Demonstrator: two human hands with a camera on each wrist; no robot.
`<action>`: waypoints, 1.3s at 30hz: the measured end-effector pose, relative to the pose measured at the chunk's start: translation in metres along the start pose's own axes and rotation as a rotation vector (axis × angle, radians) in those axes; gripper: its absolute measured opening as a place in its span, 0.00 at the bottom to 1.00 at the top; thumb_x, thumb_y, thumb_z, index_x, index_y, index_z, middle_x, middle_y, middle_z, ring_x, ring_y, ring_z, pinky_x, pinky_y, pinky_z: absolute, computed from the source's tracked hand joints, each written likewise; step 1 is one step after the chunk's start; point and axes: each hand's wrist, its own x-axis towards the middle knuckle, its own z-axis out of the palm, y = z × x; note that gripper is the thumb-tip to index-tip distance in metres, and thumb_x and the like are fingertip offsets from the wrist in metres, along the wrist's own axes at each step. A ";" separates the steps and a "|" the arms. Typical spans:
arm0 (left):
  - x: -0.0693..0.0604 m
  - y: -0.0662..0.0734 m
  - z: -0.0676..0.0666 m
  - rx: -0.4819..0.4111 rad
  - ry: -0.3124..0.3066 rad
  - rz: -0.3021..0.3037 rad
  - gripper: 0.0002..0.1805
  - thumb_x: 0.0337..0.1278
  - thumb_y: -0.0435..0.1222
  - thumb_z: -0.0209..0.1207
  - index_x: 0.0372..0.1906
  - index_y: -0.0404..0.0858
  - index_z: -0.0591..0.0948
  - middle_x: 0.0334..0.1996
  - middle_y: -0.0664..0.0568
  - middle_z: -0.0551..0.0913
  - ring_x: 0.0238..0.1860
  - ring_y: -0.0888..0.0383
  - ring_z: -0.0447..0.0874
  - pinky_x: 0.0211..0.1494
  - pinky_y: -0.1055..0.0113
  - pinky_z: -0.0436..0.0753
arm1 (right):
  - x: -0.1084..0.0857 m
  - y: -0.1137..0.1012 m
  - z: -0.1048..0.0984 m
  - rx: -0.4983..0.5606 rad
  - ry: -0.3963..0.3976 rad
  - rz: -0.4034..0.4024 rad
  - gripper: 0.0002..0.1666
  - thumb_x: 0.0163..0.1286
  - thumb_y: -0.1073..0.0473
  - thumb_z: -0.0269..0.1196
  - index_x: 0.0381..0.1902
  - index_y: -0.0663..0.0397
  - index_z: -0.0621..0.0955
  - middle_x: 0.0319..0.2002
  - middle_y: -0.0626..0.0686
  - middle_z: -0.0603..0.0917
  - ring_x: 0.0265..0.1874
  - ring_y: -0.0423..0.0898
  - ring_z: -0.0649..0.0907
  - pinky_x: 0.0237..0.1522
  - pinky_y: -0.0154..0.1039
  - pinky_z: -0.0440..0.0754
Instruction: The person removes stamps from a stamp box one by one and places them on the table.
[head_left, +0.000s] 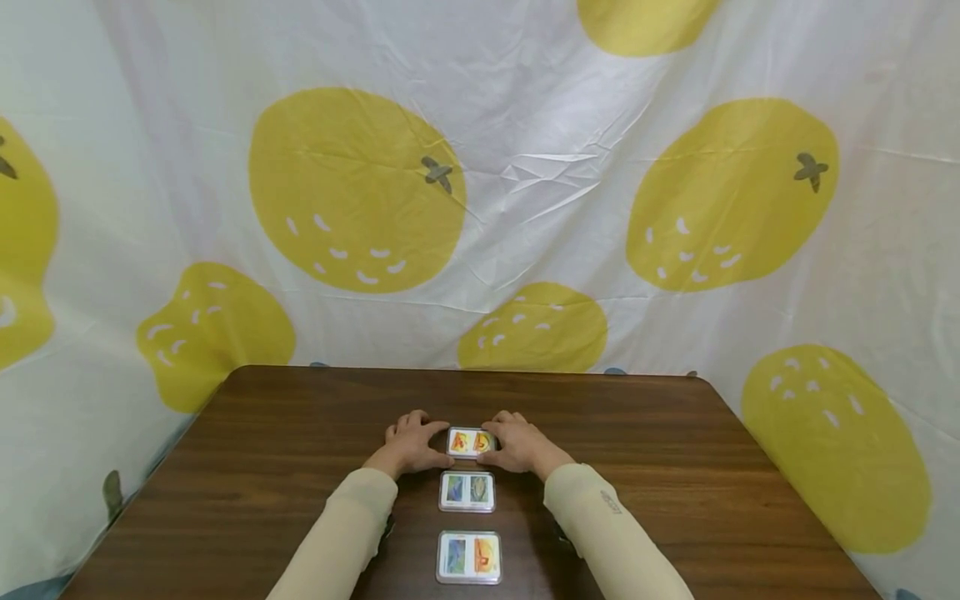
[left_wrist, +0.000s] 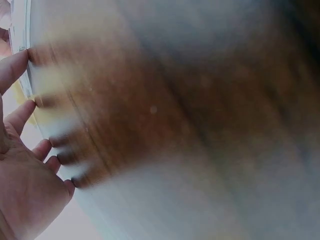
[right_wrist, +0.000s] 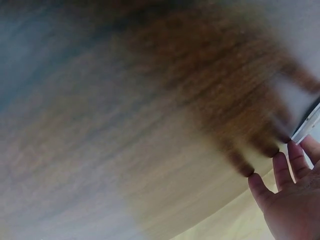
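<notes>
Three clear card cases form a column on the table in the head view. The farthest case [head_left: 471,443], with two orange and yellow pictures, lies flat between the hands. My left hand [head_left: 407,446] holds its left corners between thumb and index finger. From the other side, my right hand [head_left: 519,443] grips its far and near edges. The middle case [head_left: 467,492] shows two blue-green pictures; the nearest case [head_left: 468,557] has one blue and one orange. In the wrist views, fingertips of the left hand [left_wrist: 30,175] and right hand [right_wrist: 295,205] touch the glossy tabletop beside a case edge.
The dark wooden table [head_left: 300,417] extends to both sides of the hands. Behind it hangs a white cloth [head_left: 540,208] printed with yellow fruit shapes. Both light-sleeved forearms flank the two nearer cases.
</notes>
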 end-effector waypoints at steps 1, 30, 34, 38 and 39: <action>0.000 0.001 0.000 -0.005 0.003 0.002 0.36 0.54 0.50 0.69 0.68 0.45 0.74 0.67 0.37 0.62 0.69 0.36 0.55 0.67 0.36 0.51 | 0.000 0.000 0.000 0.002 0.000 -0.001 0.37 0.68 0.41 0.64 0.67 0.56 0.73 0.63 0.60 0.72 0.62 0.58 0.71 0.60 0.55 0.71; 0.000 0.003 0.001 -0.029 0.016 -0.013 0.31 0.54 0.48 0.69 0.64 0.47 0.77 0.68 0.36 0.61 0.69 0.36 0.54 0.67 0.37 0.52 | 0.000 -0.002 0.003 0.011 0.041 -0.006 0.36 0.65 0.42 0.67 0.64 0.56 0.76 0.59 0.59 0.75 0.59 0.59 0.72 0.58 0.58 0.71; 0.000 0.004 0.002 -0.034 0.018 -0.016 0.31 0.53 0.47 0.69 0.64 0.47 0.77 0.68 0.37 0.61 0.70 0.36 0.54 0.68 0.37 0.52 | 0.002 0.000 0.004 0.015 0.045 -0.003 0.36 0.65 0.42 0.68 0.64 0.56 0.76 0.59 0.59 0.74 0.59 0.59 0.72 0.57 0.58 0.71; -0.002 0.004 0.002 -0.043 0.019 -0.019 0.31 0.53 0.46 0.69 0.63 0.47 0.77 0.69 0.37 0.61 0.70 0.36 0.54 0.68 0.37 0.51 | 0.003 0.000 0.005 0.014 0.043 0.005 0.36 0.65 0.42 0.68 0.64 0.55 0.76 0.59 0.59 0.74 0.59 0.59 0.72 0.58 0.58 0.71; -0.002 0.004 0.002 -0.045 0.019 -0.019 0.31 0.52 0.46 0.69 0.63 0.47 0.77 0.69 0.36 0.61 0.70 0.36 0.54 0.68 0.37 0.51 | 0.003 0.000 0.005 0.015 0.043 0.004 0.36 0.65 0.42 0.68 0.64 0.55 0.76 0.58 0.59 0.75 0.59 0.59 0.72 0.58 0.58 0.71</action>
